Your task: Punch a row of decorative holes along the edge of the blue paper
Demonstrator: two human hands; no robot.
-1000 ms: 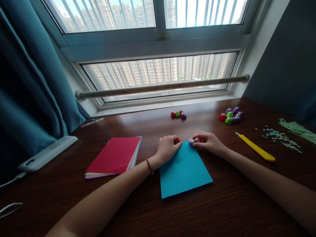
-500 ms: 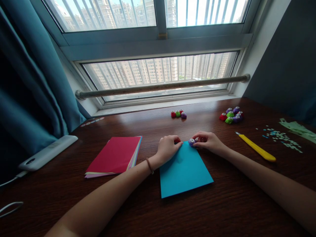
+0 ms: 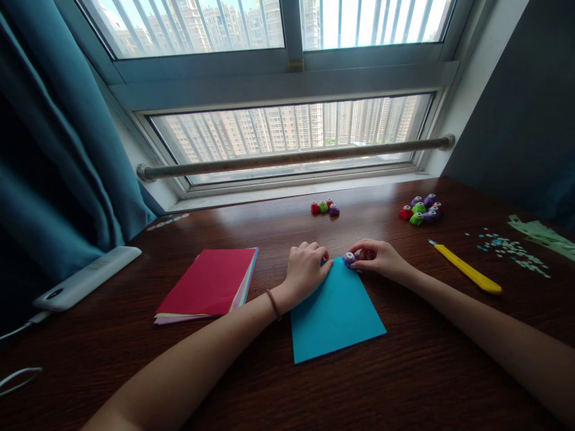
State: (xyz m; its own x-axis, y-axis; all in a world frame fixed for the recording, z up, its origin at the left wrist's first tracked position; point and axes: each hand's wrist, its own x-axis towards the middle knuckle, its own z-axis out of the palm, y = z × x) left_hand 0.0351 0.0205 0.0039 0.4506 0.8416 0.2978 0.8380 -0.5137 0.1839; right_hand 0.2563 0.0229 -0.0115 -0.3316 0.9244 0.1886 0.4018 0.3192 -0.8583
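Note:
A bright blue sheet of paper (image 3: 338, 316) lies on the dark wooden table in front of me. My left hand (image 3: 307, 266) is closed on its far left part, thumb along the edge and fingers curled. At the sheet's far right corner, my right hand (image 3: 378, 257) pinches a small purple paper punch (image 3: 349, 258) with a white round button on top. The punch sits at the paper's edge; whether the corner is inside its slot is hidden from me.
Left of the sheet lies a stack of coloured paper (image 3: 209, 280), red on top. Several more punches stand in groups (image 3: 323, 208) (image 3: 421, 211) at the back. To the right are a yellow craft knife (image 3: 469, 268), paper bits (image 3: 516, 250) and green strips (image 3: 543, 236). A white device (image 3: 90, 278) lies left.
The blue sheet has turned very slightly, its near edge shifting a little toward me. My left fingers have rolled forward a bit. The right hand stays on the punch.

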